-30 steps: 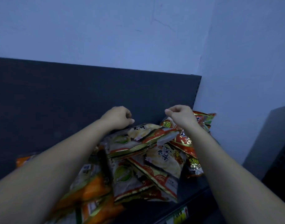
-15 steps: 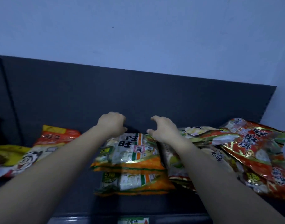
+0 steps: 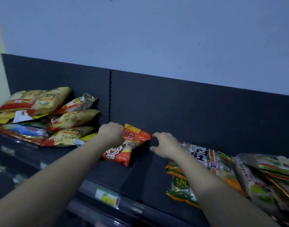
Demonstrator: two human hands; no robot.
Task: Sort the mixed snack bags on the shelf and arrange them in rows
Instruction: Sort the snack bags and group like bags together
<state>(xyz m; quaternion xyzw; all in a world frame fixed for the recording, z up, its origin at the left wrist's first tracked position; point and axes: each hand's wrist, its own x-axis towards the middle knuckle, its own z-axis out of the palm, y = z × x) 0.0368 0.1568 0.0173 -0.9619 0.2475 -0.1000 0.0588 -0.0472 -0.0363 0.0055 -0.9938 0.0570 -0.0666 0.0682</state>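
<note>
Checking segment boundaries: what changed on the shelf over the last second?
Both hands left the orange-green bags and moved left along the shelf. The left hand now grips the top corner of the red-orange bag; the right hand hovers open beside its right edge, touching nothing. Those bags lie as before.

Both forearms stretched fwd, L hand (image 3: 111, 133) curled on orange bag (image 3: 134, 139), R hand (image 3: 165, 145) loosely clawed

Shop: price-tagged shelf (image 3: 140, 182) of snack bags (image 3: 70, 119).
</note>
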